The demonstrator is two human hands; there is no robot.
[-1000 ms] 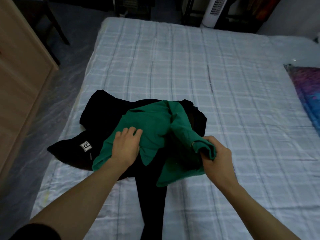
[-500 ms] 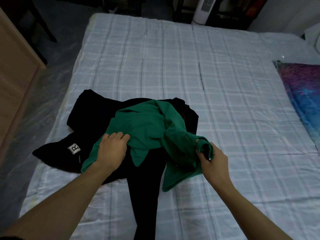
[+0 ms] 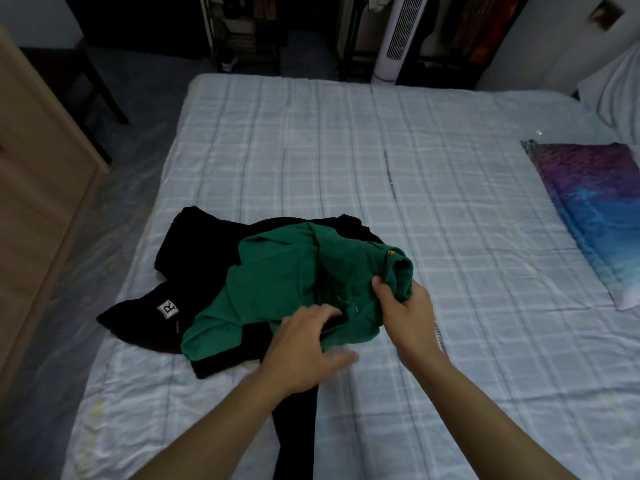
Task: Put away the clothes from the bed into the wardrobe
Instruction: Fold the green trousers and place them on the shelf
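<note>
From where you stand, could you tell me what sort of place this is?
Most likely a bedroom: a wide bed with a pale checked sheet, a purple-and-blue patterned pillow, and a green cotton top lying on black clothes.

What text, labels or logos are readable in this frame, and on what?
"R": white square patch on the black garment.
Small yellow mark on the green garment: too small to read.
Printed line running along the bed sheet, and another by the right hand: too blurred to read.
</note>
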